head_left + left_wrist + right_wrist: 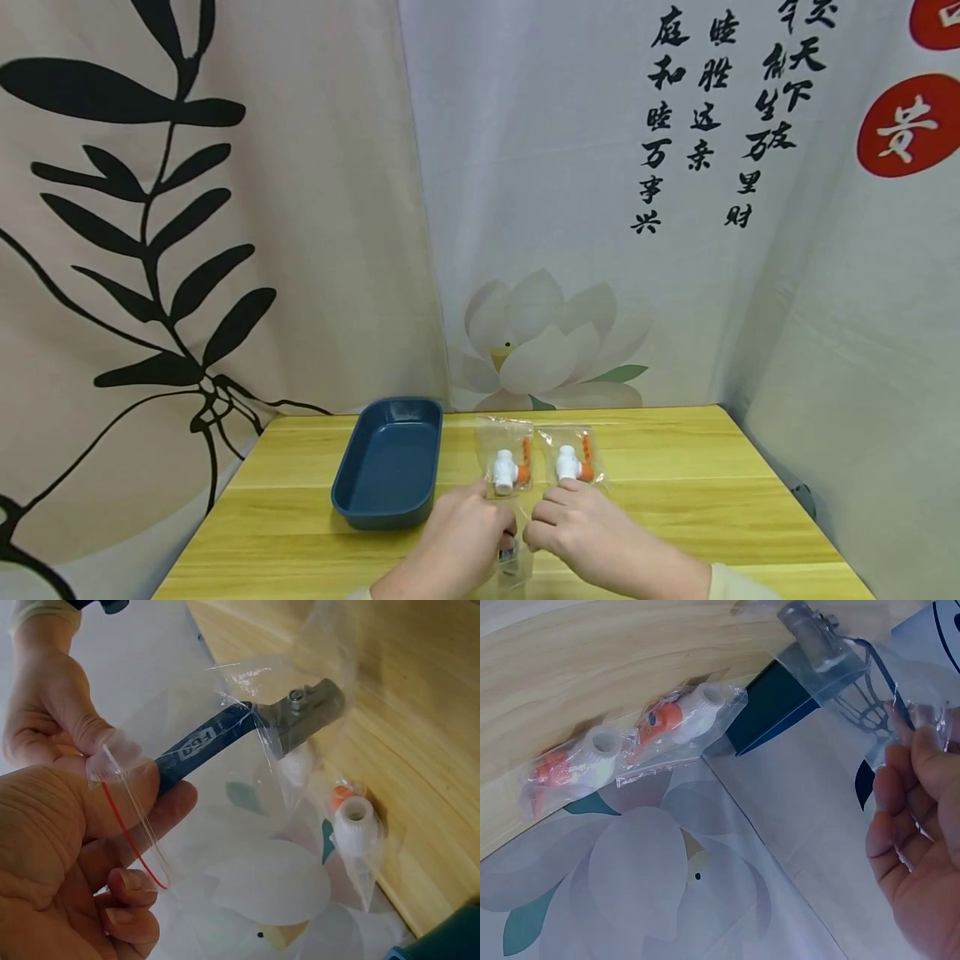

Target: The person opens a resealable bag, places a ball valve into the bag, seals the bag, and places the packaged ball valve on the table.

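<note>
A metal ball valve (304, 712) with a long blue lever handle (206, 746) lies inside a clear zip bag (187, 697). My left hand (461, 533) pinches the zip end of this bag between thumb and fingers, over the end of the handle. My right hand (588, 529) pinches the same end from the other side. In the left wrist view a red line runs along the zip. Beyond the hands lie two white plastic valves (505, 472) (567, 463) with orange handles, each in its own clear bag.
A dark blue rectangular tray (390, 467) stands on the wooden table (675, 483), left of the bagged white valves. Printed curtains (337, 208) hang behind the table and along its sides.
</note>
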Demonstrator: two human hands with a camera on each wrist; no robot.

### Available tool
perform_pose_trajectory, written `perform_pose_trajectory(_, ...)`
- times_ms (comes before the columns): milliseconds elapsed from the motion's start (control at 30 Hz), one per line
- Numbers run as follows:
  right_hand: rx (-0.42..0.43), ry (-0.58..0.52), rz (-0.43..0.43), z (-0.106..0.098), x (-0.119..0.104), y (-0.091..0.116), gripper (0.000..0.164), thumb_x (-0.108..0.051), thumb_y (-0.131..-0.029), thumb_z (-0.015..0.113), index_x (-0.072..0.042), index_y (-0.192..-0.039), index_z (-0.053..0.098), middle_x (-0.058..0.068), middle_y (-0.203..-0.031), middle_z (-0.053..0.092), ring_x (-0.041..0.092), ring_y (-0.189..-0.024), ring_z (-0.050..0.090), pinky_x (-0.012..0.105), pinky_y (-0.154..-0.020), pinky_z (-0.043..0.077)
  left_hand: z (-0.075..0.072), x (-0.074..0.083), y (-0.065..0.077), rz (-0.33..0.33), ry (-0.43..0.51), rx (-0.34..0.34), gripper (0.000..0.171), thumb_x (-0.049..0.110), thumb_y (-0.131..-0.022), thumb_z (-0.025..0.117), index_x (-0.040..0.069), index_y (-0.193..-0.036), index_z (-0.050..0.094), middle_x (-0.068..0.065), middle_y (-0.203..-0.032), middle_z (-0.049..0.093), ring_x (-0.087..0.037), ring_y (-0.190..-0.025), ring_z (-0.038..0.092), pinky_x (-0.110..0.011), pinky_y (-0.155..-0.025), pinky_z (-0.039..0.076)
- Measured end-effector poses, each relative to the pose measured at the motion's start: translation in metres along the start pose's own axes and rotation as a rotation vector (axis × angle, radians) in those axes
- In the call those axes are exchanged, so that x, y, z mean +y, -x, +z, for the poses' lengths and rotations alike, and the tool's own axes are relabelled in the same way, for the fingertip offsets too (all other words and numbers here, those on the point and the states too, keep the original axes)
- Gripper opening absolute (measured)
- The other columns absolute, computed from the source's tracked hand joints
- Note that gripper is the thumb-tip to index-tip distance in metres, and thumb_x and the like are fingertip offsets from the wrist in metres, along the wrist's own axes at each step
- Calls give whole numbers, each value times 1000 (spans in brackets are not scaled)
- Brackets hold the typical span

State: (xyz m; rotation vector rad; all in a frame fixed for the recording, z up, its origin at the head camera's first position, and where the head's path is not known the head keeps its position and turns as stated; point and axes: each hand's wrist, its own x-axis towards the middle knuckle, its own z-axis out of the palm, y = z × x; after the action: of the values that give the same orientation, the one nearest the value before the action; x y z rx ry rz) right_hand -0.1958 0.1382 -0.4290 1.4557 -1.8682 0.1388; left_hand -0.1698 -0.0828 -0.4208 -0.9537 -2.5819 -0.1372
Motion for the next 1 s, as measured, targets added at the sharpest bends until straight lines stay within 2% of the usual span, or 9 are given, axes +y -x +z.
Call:
perform_pose_trajectory(100, 12, 16, -3, -2, 1, -3, 16, -36, -90, 69, -28, -78, 64, -18, -73, 61, 1, -69, 55, 16, -68, 30, 2, 0, 0, -9, 2, -41, 14, 32, -81, 92, 35, -76, 79, 21, -66, 66, -1, -62, 36, -18, -53, 26)
perform_pose_trajectory(267, 10, 18, -12, -4, 2, -4, 16, -38, -89, 70, -28, -78, 65, -18, -74, 61, 2, -70, 56, 16, -68, 32, 4, 2, -1, -16, 8, -112, 21, 33, -82, 90, 35, -67, 75, 22, -59, 62, 0, -64, 43, -18, -53, 29)
perform_pose_trajectory(467, -1, 23, -13, -3, 2, -2, 17, -39, -86, 74, -27, -79, 64, -17, -73, 60, 3, -70, 54, 17, -66, 31, 4, 5, -1, -13, 3, -122, 27, 31, -81, 89, 34, -62, 71, 21, -54, 57, 0, -63, 43, -19, -51, 27)
perform_pose_trajectory(600, 0, 23, -6, -3, 2, -1, 16, -37, -87, 73, -27, -78, 64, -18, -73, 59, 2, -69, 52, 16, -67, 29, 1, 5, -2, -8, 25, -139, 23, 34, -85, 88, 33, -66, 74, 20, -56, 59, -1, -63, 39, -20, -50, 26)
perform_pose_trajectory(733, -2, 22, 11, -2, 1, -1, 14, -34, -88, 73, -27, -79, 64, -18, -74, 60, 2, -69, 53, 16, -67, 30, -1, 4, 2, -18, 59, -164, 22, 43, -97, 77, 30, -79, 78, 20, -65, 65, -1, -64, 38, -19, -53, 29)
perform_pose_trajectory(800, -7, 22, 26, -2, 0, 0, 14, -33, -87, 75, -27, -79, 65, -19, -75, 63, 1, -70, 55, 16, -67, 33, -2, 3, 6, -27, 85, -153, 29, 43, -104, 68, 28, -80, 74, 18, -64, 60, -1, -64, 35, -18, -54, 28)
perform_pose_trajectory(867, -14, 26, 46, -1, 0, 0, 14, -34, -86, 75, -26, -79, 66, -19, -75, 65, 1, -70, 58, 17, -66, 36, -2, 4, 12, -41, 139, -131, 38, 44, -109, 59, 26, -77, 68, 17, -60, 48, -1, -62, 30, -18, -54, 25)
perform_pose_trajectory(933, -16, 34, 57, -1, 1, 1, 14, -33, -86, 76, -26, -79, 67, -19, -75, 66, 2, -70, 59, 18, -66, 38, -2, 6, 17, -58, 198, -112, 44, 49, -111, 53, 26, -75, 64, 17, -58, 38, -2, -61, 26, -18, -53, 24)
perform_pose_trajectory(1000, -14, 42, 65, -1, 1, 2, 14, -33, -89, 75, -25, -79, 67, -18, -74, 66, 2, -69, 59, 18, -66, 38, -2, 9, 22, -87, 258, -111, 45, 55, -108, 55, 27, -75, 65, 21, -59, 39, -1, -61, 26, -18, -55, 25)
